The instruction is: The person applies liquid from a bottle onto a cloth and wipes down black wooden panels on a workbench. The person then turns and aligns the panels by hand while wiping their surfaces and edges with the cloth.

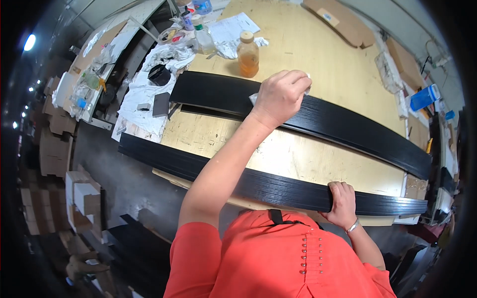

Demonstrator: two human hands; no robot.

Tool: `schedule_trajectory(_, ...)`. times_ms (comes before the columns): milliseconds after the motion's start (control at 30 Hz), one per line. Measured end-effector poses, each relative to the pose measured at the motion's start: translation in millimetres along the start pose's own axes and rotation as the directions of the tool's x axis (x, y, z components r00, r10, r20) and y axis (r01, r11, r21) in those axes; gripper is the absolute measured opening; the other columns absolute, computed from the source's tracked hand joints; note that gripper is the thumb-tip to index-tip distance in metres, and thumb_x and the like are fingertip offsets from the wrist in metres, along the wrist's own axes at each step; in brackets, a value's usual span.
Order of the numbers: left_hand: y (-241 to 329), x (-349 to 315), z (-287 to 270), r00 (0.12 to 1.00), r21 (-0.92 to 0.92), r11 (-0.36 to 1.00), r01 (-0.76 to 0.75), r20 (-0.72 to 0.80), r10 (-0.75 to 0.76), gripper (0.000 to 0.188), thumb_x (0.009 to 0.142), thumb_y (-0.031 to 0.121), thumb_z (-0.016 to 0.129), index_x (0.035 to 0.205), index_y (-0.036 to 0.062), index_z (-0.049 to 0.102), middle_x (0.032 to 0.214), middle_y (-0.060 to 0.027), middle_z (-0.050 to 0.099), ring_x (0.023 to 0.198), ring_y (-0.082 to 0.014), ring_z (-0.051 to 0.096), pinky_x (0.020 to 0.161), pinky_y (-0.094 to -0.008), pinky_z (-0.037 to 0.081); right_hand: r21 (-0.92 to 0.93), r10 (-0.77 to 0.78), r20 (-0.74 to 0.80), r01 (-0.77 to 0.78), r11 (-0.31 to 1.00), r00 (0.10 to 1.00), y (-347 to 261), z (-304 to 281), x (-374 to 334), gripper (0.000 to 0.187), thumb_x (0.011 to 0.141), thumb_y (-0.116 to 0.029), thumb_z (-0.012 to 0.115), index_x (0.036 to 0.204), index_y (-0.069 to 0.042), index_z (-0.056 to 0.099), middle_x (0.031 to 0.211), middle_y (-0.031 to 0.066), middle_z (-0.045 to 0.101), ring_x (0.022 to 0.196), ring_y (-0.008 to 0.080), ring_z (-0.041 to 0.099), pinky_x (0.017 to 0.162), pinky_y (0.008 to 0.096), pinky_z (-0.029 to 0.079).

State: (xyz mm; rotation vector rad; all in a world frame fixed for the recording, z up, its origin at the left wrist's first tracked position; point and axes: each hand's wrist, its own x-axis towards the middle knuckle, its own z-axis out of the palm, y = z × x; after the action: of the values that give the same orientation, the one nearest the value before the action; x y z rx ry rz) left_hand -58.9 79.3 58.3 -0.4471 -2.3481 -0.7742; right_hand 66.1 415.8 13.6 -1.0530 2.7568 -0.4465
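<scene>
My left hand [281, 97] is closed in a fist over the far black board [357, 126]. Bits of white cloth or tissue [253, 98] poke out on both sides of that fist. The far board is long, smooth and slightly glossy, and lies across the table. A second long black board [283, 187], with grooves along its length, runs along the near table edge. My right hand [343, 202] is wrapped over this near board toward its right part, fingers on top and thumb at the near side.
A bottle of amber liquid [248, 55] stands just beyond the far board. White cloths [166, 54], a black tape roll [159, 75] and a dark block [161, 105] sit at the table's left. Cardboard [343, 22] lies at the back; a blue container [423, 98] is far right.
</scene>
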Motion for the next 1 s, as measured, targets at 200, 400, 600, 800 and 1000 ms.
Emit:
schedule_trajectory(200, 37.2, -54.0, -21.5, 0.81, 0.127, 0.988, 0.087, 0.568, -0.144, 0.091, 0.072, 0.052, 0.083, 0.147, 0.0129, 0.05, 0.151, -0.0198, 0.046, 0.14, -0.0479, 0.039, 0.114, -0.0703, 0.023, 0.05, 0.029, 0.033, -0.031, 0.998, 0.999, 8.3, 1.6, -6.6, 0.089, 0.041, -0.02, 0.089, 0.121, -0.002, 0.056, 0.11, 0.0149, 0.06, 0.1, 0.037, 0.055, 0.089, 0.0462, 0.042)
schedule_trajectory(400, 61.0, -139.9, -60.4, 0.46, 0.093, 0.964, 0.248, 0.865, -0.202, 0.086, 0.072, 0.047, 0.081, 0.145, 0.0123, 0.051, 0.143, -0.0113, 0.055, 0.131, -0.0299, 0.053, 0.112, -0.0546, 0.036, -0.019, 0.012, 0.044, -0.011, 1.0, 0.999, 15.5, 8.7, -6.5, 0.034, 0.083, -0.013, 0.059, 0.115, 0.0, 0.061, 0.121, 0.0143, 0.066, 0.109, 0.0333, 0.062, 0.094, 0.0491, 0.046)
schedule_trajectory(600, 55.9, -154.0, -54.3, 0.615, 0.095, 0.986, 0.137, 0.772, -0.16, 0.049, 0.084, 0.023, 0.067, 0.132, 0.0149, 0.062, 0.126, -0.0012, 0.067, 0.113, -0.0162, 0.066, 0.102, -0.0381, 0.045, -0.068, -0.02, 0.085, 0.026, 0.997, 0.996, 27.2, 15.6, -24.5, 0.028, 0.089, -0.009, 0.061, 0.116, -0.001, 0.058, 0.121, 0.0138, 0.068, 0.107, 0.0332, 0.064, 0.092, 0.0488, 0.047)
schedule_trajectory(800, 53.7, -151.6, -49.0, 0.645, 0.117, 0.982, 0.151, 0.741, -0.187, 0.036, 0.086, 0.015, 0.064, 0.122, 0.0153, 0.068, 0.122, 0.0006, 0.069, 0.11, -0.0141, 0.067, 0.097, -0.0329, 0.048, -0.075, -0.056, 0.087, 0.062, 0.995, 0.995, 32.3, 19.8, -24.4, 0.03, 0.09, -0.005, 0.064, 0.118, -0.003, 0.055, 0.12, 0.0154, 0.069, 0.107, 0.0344, 0.065, 0.091, 0.049, 0.048)
schedule_trajectory(1000, 54.2, -150.9, -49.2, 0.663, 0.135, 0.987, 0.091, 0.731, -0.162, 0.029, 0.088, 0.015, 0.066, 0.117, 0.0179, 0.07, 0.12, 0.0022, 0.07, 0.109, -0.0122, 0.067, 0.096, -0.0317, 0.048, -0.059, -0.037, 0.093, 0.042, 0.997, 0.995, 27.4, 10.5, -18.8, 0.033, 0.088, -0.003, 0.066, 0.119, -0.004, 0.053, 0.119, 0.0149, 0.069, 0.105, 0.0337, 0.066, 0.09, 0.0477, 0.048)
